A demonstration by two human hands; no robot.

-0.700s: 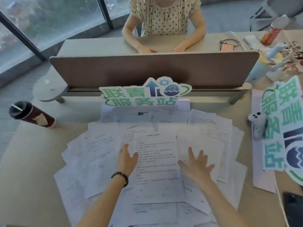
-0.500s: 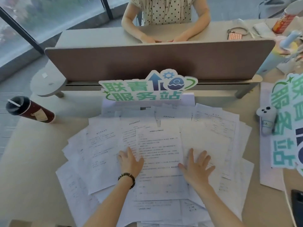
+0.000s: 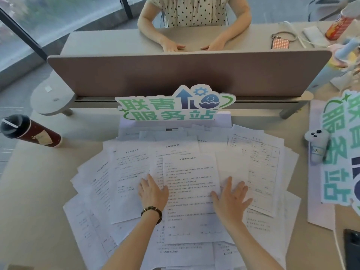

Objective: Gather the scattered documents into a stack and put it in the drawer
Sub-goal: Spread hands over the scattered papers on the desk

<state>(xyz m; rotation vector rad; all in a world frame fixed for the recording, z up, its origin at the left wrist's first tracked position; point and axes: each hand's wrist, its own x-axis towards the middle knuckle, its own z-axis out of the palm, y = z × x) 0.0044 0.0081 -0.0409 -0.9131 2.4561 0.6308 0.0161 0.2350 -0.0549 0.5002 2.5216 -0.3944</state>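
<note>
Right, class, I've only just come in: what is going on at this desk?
A person has both hands flat on scattered documents spread across the desk: the left hand and right hand flank the top sheet. Nothing is stacked yet and no drawer shows. Another person sits opposite, behind a divider.

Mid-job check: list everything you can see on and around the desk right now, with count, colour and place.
Printed paper documents: many, white, scattered overlapping mid-desk.
Cut-out sign: one, green and blue, behind the papers.
Second cut-out sign: one, green, right edge.
Lidded cup: one, dark red, far left.
Plush toy: one, white, right.
Divider panel: one, brown, across the desk.
Checked pouch: one, red, far desk.
Dark phone: one, bottom right.
Seated person: one, dotted top, opposite.
Left hand: flat on papers, beaded bracelet.
Right hand: flat on papers.
</note>
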